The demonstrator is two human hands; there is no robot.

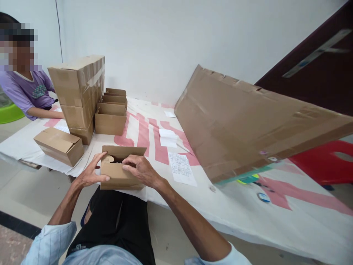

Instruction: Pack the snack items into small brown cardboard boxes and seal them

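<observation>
A small brown cardboard box (118, 176) sits at the near edge of the table, its back flap (127, 150) raised. My left hand (92, 172) grips the left end, thumb on the front and fingers along the far side. Over the right part of the opening lies my right hand (143, 170), its fingers curled at the front wall's top edge and the thumb close beside them. Their tips are partly hidden. The inside looks dark, and I cannot make out its contents.
A closed carton (59, 145) lies left, beside a tall taped stack of boxes (74, 86). Several open boxes (110, 123) stand behind. Printed sheets (182, 169) lie right, near a large leaning cardboard panel (248, 125). Another person (30, 90) sits at the far left.
</observation>
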